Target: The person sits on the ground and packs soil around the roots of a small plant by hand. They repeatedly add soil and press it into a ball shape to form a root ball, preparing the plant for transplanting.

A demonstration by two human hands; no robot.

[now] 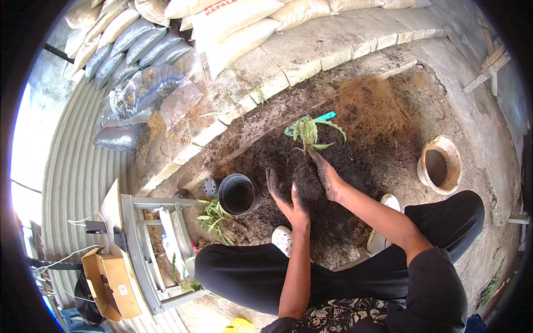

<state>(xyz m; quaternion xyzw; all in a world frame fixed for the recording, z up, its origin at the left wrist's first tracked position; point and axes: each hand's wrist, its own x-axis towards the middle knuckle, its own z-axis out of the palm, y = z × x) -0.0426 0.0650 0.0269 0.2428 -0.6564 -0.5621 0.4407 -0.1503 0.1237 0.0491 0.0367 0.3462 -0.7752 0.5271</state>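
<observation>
A leafy green plant [307, 132] stands upright with a clump of dark soil [307, 181] about its base. My right hand [327, 175] lies along the right side of the clump, fingertips at the stem, steadying the plant. At the clump's lower left is my left hand [289, 200], soil-covered, fingers apart and thumb against the soil; whether it bears any weight is unclear. Behind the leaves lies a turquoise hand trowel [326, 117], partly hidden. A black plastic pot [238, 194] stands left of my left hand, beside a small dark pot [210, 186].
Brown root fibre [370, 110] is heaped at the upper right, above a round pot [439, 165]. Cut leafy plants [215, 220] lie below the black pot. A metal-framed table [137, 249] stands left, holding an open cardboard box [110, 285]. Filled sacks [237, 31] rest on a paved ledge [300, 62].
</observation>
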